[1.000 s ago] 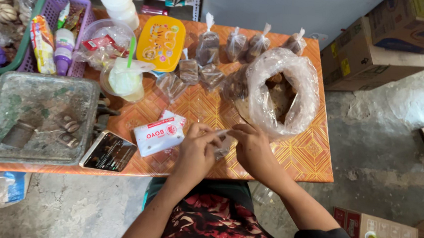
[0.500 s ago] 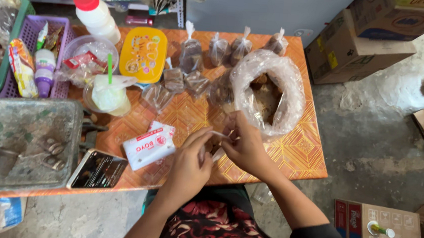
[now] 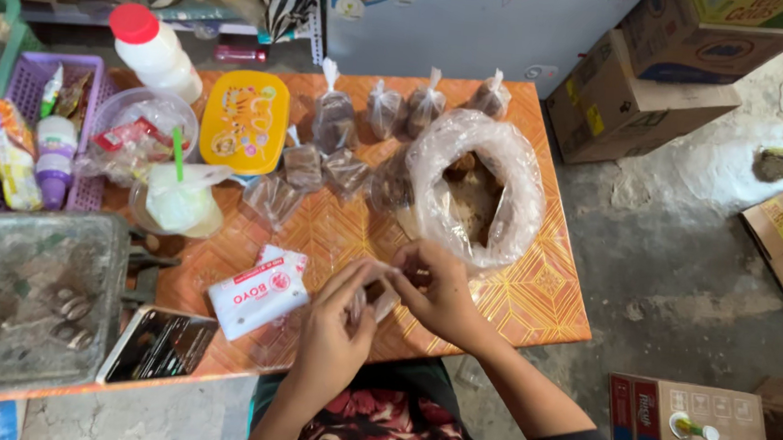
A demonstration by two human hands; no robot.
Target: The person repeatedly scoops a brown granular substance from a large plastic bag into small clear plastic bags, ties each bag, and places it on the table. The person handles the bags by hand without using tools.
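Orange patterned desk fills our view. At its near edge our left hand and right hand both pinch a small clear bag holding something brown, just below the big open plastic sack, beside a white packet.

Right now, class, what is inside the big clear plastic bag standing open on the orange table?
Inside the big clear plastic bag lie brown lumps, seen through its open mouth. The crinkled plastic hides how deep they go and whatever lies beneath them.
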